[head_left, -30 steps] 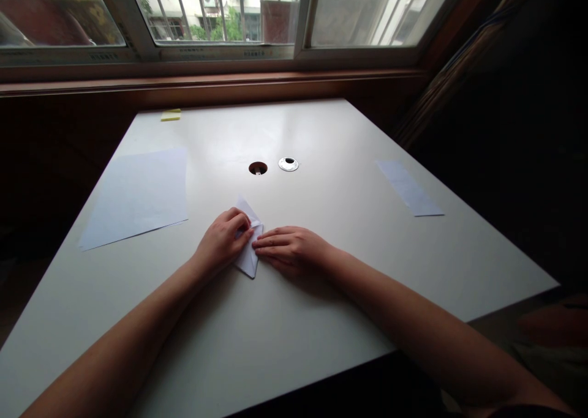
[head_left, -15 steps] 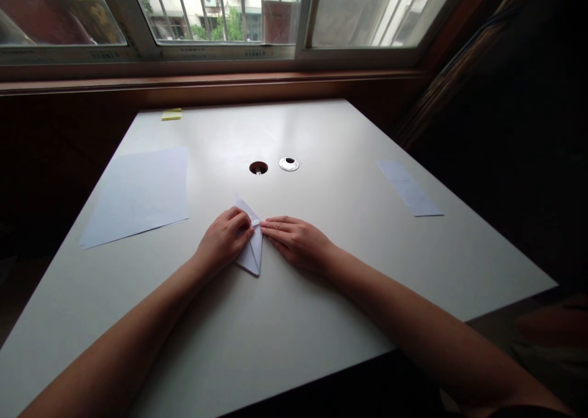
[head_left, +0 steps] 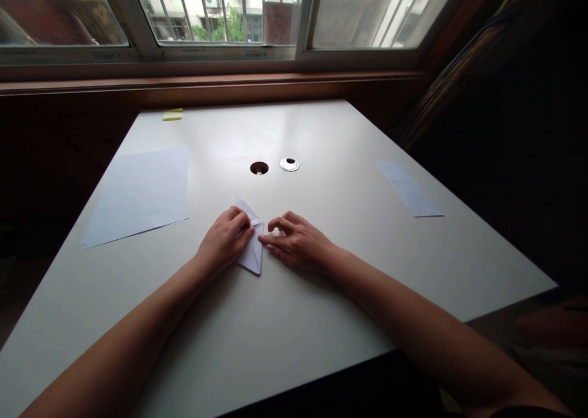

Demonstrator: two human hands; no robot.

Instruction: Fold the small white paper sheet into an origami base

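A folded piece of white paper point(head_left: 252, 257) with a pointed top lies on the white table point(head_left: 294, 320), in front of me. My left hand point(head_left: 228, 233) covers its left side, fingers curled and closed, gripping the paper with the thumb across its face. At the right edge of the paper is my right hand point(head_left: 294, 239). Its fingers are apart, some bent, and one fingertip reaches the paper's edge. Part of the folded paper is hidden beneath my left hand.
White sheets point(head_left: 142, 194) lie at the left, and a narrow paper strip point(head_left: 408, 188) at the right. Yellow sticky notes point(head_left: 173, 115) sit at the far left edge. A round cable hole point(head_left: 260, 168) and its metal cover point(head_left: 289, 164) are beyond my hands, before the window point(head_left: 220, 14).
My right hand's fingers have spread from lying together at the paper's edge, and the fingertip has shifted slightly toward me. My left hand stays on the paper.
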